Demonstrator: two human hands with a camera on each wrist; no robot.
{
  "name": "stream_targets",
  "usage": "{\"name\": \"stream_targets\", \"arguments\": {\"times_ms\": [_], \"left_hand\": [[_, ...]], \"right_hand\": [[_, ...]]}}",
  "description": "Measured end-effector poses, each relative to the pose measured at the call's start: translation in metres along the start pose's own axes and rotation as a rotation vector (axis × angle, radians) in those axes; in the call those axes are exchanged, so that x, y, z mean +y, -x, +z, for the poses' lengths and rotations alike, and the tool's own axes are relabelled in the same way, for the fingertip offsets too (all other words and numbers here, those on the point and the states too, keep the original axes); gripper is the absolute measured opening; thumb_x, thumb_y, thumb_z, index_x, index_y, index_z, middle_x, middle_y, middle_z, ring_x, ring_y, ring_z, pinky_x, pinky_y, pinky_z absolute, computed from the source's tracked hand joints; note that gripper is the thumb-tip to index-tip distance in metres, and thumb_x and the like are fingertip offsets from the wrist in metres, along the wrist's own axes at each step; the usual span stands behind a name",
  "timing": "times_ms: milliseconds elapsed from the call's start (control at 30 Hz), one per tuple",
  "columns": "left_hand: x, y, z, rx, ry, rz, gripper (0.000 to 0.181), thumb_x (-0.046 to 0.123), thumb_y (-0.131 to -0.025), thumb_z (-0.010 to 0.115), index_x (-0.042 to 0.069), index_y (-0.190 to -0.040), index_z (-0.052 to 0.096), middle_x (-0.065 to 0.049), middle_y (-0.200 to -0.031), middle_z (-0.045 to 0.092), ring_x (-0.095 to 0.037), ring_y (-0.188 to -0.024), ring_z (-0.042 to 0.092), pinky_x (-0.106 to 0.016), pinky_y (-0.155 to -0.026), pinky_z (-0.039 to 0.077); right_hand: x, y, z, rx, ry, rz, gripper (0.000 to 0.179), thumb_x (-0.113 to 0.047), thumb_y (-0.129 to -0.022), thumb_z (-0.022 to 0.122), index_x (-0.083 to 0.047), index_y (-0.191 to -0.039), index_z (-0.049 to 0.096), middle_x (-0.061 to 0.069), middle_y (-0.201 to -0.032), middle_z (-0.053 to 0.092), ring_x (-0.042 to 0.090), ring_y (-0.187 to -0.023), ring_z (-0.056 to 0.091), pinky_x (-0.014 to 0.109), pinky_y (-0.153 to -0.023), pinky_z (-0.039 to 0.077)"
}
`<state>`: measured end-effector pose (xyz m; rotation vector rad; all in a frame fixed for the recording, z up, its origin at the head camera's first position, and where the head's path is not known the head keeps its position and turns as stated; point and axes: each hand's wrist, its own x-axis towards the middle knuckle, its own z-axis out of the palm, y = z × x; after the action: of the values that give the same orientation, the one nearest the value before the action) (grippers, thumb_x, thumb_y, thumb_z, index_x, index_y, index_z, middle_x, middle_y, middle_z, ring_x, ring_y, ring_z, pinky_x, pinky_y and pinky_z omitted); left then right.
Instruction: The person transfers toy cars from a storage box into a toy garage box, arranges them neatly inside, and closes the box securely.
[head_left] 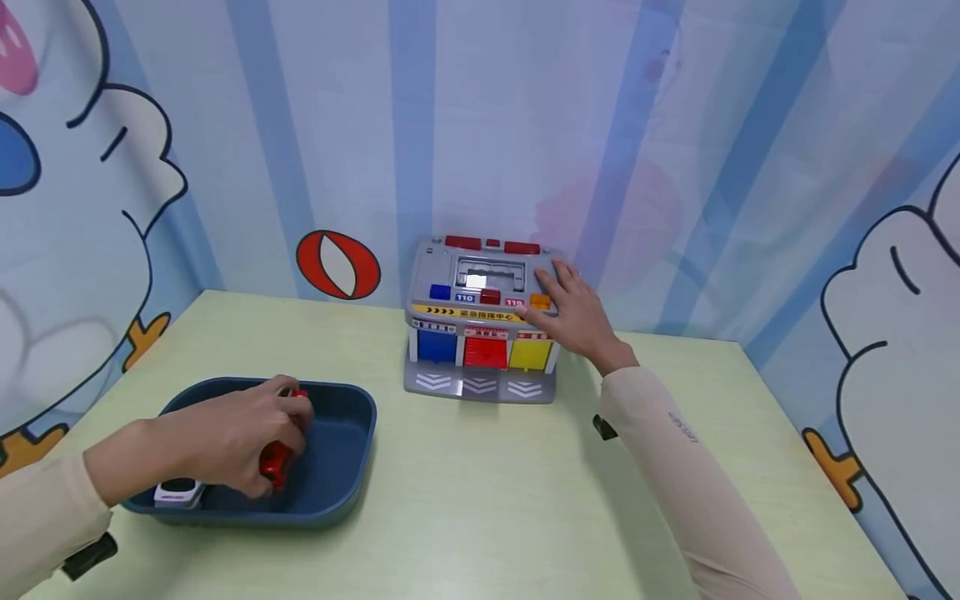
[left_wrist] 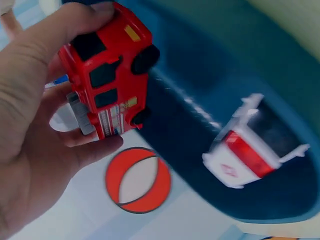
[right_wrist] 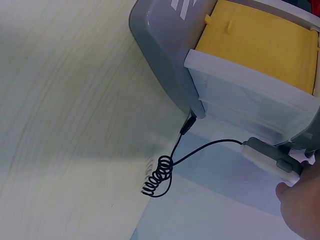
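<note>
My left hand [head_left: 240, 433] grips a red toy fire truck [left_wrist: 112, 75] between thumb and fingers, over the dark blue plastic bin [head_left: 363, 450]. In the left wrist view the truck's side windows and black wheels show. A white toy ambulance [left_wrist: 240, 157] with a red stripe lies in the bin's left end. My right hand [head_left: 581, 321] rests with spread fingers on the right top edge of a grey toy rescue station [head_left: 487, 312]. That station has a blue, a red and a yellow garage door along its front.
A small handset [right_wrist: 272, 157] hangs on the station's side, its coiled black cord [right_wrist: 160, 175] trailing beside it. The pale tabletop [head_left: 465, 492] carries bin and station. Behind stands a striped blue cartoon curtain [head_left: 480, 125], close to the station's back.
</note>
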<state>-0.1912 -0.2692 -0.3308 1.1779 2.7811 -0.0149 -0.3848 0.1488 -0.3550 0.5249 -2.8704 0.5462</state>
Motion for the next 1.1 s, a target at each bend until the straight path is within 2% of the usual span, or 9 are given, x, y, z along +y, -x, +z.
{"name": "stream_targets", "arguments": {"times_ms": [133,300,567,833,1100], "left_hand": [[0.01,-0.004,-0.012,0.03,-0.028,-0.012,0.025,0.028,-0.065,0.09,0.027,-0.086,0.077,0.002,-0.107,0.062,-0.034,-0.116,0.047,-0.033,-0.067,0.058],[0.023,-0.011,-0.025,0.037,-0.055,-0.035,0.031,0.029,-0.064,0.091,0.025,-0.091,0.078,0.0,-0.113,0.061,-0.04,-0.124,0.045,-0.04,-0.072,0.062],[0.04,-0.024,-0.039,0.08,-0.108,-0.012,0.033,0.03,-0.066,0.09,0.023,-0.096,0.079,-0.002,-0.116,0.063,-0.046,-0.128,0.044,-0.045,-0.076,0.062],[0.053,-0.042,-0.044,0.122,-0.176,0.044,0.031,0.031,-0.069,0.086,0.024,-0.097,0.078,-0.004,-0.116,0.063,-0.044,-0.126,0.047,-0.046,-0.08,0.061],[0.065,-0.065,-0.04,0.136,-0.194,0.058,0.032,0.033,-0.07,0.086,0.022,-0.099,0.079,-0.005,-0.116,0.064,-0.04,-0.126,0.047,-0.044,-0.082,0.061]], "right_hand": [[0.0,-0.001,-0.001,0.001,-0.006,-0.003,0.087,-0.065,-0.091,0.049,-0.021,-0.161,0.021,0.007,-0.171,0.004,0.033,-0.157,0.001,0.063,-0.123,0.011],[0.0,-0.002,-0.001,-0.001,-0.006,0.009,0.087,-0.066,-0.091,0.049,-0.022,-0.161,0.021,0.006,-0.171,0.003,0.033,-0.157,0.0,0.063,-0.123,0.011],[-0.001,-0.002,-0.002,-0.014,-0.005,0.009,0.087,-0.066,-0.091,0.048,-0.022,-0.161,0.02,0.006,-0.171,0.003,0.034,-0.157,0.0,0.062,-0.123,0.01],[-0.002,-0.001,-0.001,-0.008,-0.008,0.005,0.087,-0.067,-0.091,0.048,-0.021,-0.161,0.021,0.007,-0.171,0.004,0.034,-0.157,0.001,0.062,-0.123,0.011],[-0.001,0.0,0.001,0.005,-0.019,0.015,0.086,-0.065,-0.091,0.05,-0.021,-0.16,0.024,0.007,-0.171,0.005,0.033,-0.157,0.002,0.062,-0.123,0.011]]}}
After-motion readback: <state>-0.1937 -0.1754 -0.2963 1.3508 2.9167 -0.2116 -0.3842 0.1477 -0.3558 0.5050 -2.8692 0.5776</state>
